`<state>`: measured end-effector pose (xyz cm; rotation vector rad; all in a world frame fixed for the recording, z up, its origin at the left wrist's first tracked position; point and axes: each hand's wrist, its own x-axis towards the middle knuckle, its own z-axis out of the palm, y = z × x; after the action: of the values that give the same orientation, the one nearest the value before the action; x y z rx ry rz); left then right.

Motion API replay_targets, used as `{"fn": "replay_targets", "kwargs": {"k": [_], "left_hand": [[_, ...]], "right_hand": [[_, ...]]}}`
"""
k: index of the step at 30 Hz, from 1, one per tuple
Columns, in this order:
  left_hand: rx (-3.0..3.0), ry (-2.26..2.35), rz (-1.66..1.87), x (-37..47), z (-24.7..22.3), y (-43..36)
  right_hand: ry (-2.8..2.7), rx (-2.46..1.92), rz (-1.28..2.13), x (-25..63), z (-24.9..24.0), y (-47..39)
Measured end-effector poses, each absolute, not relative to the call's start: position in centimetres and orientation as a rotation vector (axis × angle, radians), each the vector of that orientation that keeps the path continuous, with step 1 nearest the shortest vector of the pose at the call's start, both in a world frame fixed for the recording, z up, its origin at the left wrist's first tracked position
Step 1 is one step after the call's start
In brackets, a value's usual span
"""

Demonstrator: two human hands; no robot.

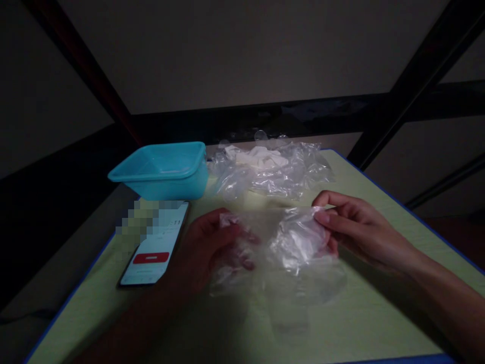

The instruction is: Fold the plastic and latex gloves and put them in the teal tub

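A clear plastic bag [291,242] is stretched between my two hands above the table. My left hand [212,242] grips its left side, thumb on top, with some fingers showing through the film. At the bag's upper right corner, my right hand [352,227] pinches the edge between thumb and fingers. Beyond my hands lies a pile of crumpled clear plastic bags [280,179], with white pieces [261,157] on or in it.
A turquoise plastic basin [170,184] stands at the table's back left. Nearer, left of my left hand, lies a phone [155,247] with a lit screen. The pale green table [379,318] has a blue edge. A dark frame and wall rise behind it.
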<state>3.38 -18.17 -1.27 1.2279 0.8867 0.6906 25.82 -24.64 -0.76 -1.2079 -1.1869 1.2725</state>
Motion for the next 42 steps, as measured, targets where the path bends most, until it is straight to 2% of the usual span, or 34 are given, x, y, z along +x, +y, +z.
{"fn": "replay_targets", "kwargs": {"k": [5,12,28,42], "left_hand": [[1.163,1.002,0.639,3.8,-3.5,-16.8],[1.388,1.125,0.646,4.3,-5.0,-16.3],[1.506,1.072,0.604,4.5,-5.4,-16.3],[1.615,0.892,0.318,3.5,-5.2,-15.4]], "right_hand": [[-1.136,-1.364,1.349,25.8,-2.7,-23.1],[-1.316,-1.411,1.266,26.3,-4.8,-21.9],[-1.601,-1.351,1.133,26.7,-4.9,-21.6],[-1.706,-1.258,1.319,27.2,-4.4,-22.0]]}}
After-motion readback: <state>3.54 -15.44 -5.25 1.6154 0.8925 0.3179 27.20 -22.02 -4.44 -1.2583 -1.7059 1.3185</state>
